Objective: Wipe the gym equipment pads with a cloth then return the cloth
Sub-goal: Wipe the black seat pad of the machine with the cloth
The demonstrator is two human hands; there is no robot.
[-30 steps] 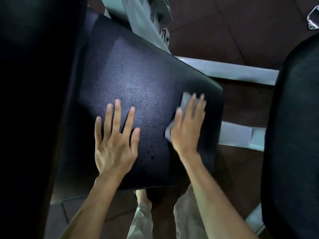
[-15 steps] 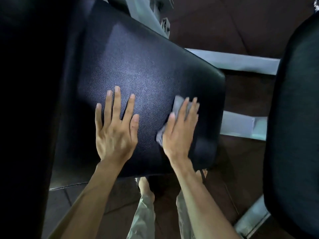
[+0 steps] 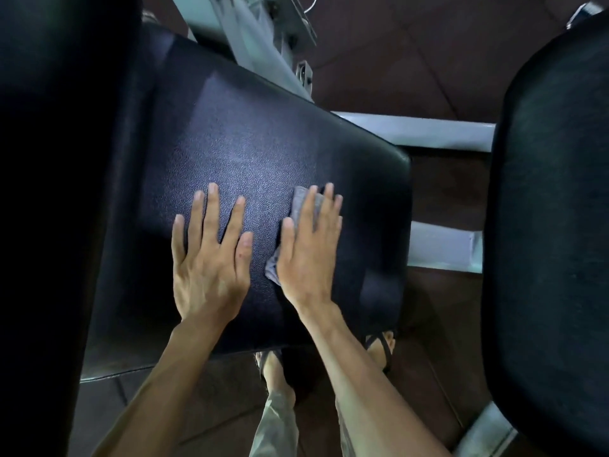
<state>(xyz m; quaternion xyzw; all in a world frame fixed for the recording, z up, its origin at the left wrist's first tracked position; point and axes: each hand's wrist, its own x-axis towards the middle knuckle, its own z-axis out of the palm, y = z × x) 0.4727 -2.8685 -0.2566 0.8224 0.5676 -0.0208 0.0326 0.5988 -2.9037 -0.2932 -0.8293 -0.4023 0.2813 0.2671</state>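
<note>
A broad black vinyl seat pad (image 3: 263,153) fills the middle of the view, stretching ahead of both hands and out to either side of them. Two more black pads are seen: a second pad (image 3: 553,225) well off to the right of the right hand, and a dark pad (image 3: 49,192) off to the left of the left hand. A pale grey steel frame (image 3: 428,133) runs beyond and below the seat pad's far-right edge, over a dark brown floor (image 3: 412,54).

The left hand (image 3: 211,258) is laid flat on the seat pad, fingers spread, grasping nothing. The right hand (image 3: 309,252) lies just beside it, palm down with fingers extended, pressing a small grey cloth (image 3: 303,202) against the pad. The cloth is pinned rather than gripped; only its edges show, beyond the fingertips and at the thumb side of the palm.

The wiping step is judged to be under way, with the two other pads apparently not yet reached.

Because the cloth is merely held down by a flat palm, it could bunch or slip out from under the hand during a fast stroke on the smooth vinyl. A stroke carried too far rightward could take the cloth over the rounded pad edge and drop it to the floor. Patches under the left hand could be missed.
</note>
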